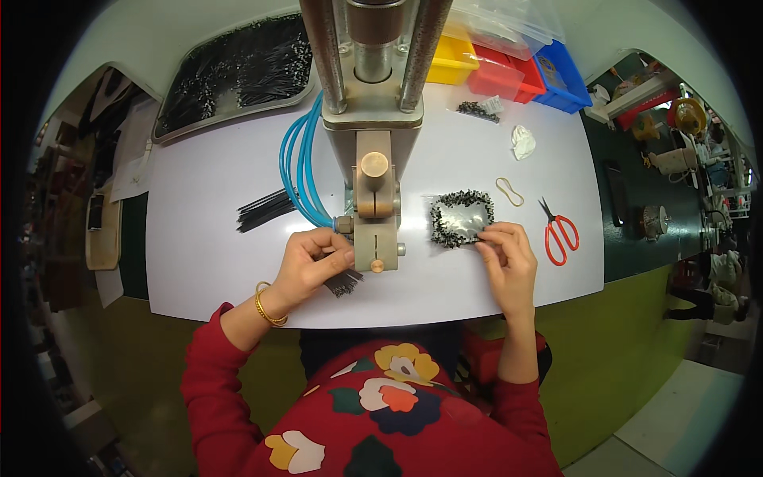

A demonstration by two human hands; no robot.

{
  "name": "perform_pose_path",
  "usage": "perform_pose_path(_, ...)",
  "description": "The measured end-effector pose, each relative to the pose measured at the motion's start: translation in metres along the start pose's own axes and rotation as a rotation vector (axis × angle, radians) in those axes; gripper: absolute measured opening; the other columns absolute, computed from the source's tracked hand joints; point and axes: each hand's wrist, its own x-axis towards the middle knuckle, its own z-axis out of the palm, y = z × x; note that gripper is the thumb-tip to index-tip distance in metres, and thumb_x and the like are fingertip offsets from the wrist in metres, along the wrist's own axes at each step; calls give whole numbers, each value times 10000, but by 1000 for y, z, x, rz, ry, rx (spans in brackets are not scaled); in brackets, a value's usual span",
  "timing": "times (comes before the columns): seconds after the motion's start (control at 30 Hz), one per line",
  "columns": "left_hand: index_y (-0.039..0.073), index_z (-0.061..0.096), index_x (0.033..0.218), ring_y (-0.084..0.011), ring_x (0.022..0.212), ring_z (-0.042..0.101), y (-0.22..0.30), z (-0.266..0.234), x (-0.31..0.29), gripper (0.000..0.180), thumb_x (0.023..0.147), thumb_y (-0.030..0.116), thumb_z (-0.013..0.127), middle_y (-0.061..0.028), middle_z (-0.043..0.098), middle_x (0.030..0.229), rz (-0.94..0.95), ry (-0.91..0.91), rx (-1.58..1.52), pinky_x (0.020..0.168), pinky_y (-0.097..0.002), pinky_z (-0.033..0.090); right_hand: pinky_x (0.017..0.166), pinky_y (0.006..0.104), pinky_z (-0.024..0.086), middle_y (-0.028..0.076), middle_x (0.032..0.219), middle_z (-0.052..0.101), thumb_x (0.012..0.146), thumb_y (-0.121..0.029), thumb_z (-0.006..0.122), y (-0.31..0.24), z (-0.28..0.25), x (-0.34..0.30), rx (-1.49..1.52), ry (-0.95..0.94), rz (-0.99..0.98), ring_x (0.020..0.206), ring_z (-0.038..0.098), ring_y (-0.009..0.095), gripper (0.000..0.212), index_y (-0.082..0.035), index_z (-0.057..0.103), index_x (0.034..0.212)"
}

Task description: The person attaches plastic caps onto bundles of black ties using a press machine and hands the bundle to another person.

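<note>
Black wires [343, 284] are jutting in a bundle from the left hand [308, 261], which is pinching them beside the metal press [373, 116] over the white bench [207, 266]. The right hand [510, 256] is touching small black parts [442, 232] ringing clear plastic; whether it is gripping any, I cannot tell.

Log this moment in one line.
left hand: holds black wires; right hand: at clear bag; red-handled scissors: open, right of bag
</note>
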Motion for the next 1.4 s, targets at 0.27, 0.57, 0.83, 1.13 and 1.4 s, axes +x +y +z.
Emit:
perform_pose_path(0.27, -29, 583, 801, -61, 670, 528, 3, 2, 0, 135, 823, 102, 608, -49, 608, 750, -4, 40, 1, 597, -189, 421, 560, 190, 416, 81, 894, 556, 746, 60, 608, 6, -3, -4, 19, 71, -101, 660, 510, 107, 68, 27, 584, 801)
perform_pose_path(0.57, -28, 590, 782, -72, 674, 557, 0, 9, 3, 129, 806, 92, 630, -56, 619, 752, -53, 58, 0, 601, -197, 447, 589, 206, 417, 78, 859, 569, 761, 54, 595, -62, 54, -4, 637, -94, 13, 708, 526, 111, 61, 28, 588, 815)
perform_pose_path(0.83, -27, 591, 773, -77, 672, 570, 8, 6, 5, 130, 805, 93, 631, -63, 627, 748, -62, 20, -21, 603, -196, 456, 551, 205, 370, 53, 783, 557, 784, 2, 615, -72, 73, 0, 621, -124, 29, 643, 473, 96, 57, 43, 579, 797)
perform_pose_path(1.13, -25, 587, 781, -78, 672, 572, 4, 7, 6, 123, 805, 89, 627, -60, 625, 742, -61, 24, -1, 595, -196, 455, 537, 223, 369, 64, 752, 569, 763, -3, 638, -71, 72, 2, 518, -74, -77, 631, 480, 121, 64, 38, 589, 767)
perform_pose_path(1.4, -24, 579, 772, -65, 665, 560, 5, 10, 5, 119, 802, 83, 623, -52, 621, 734, -39, 34, 32, 586, -191, 447, 539, 237, 371, 70, 736, 579, 742, 12, 647, -71, 73, 3, 536, -51, -76, 637, 487, 141, 62, 37, 590, 740)
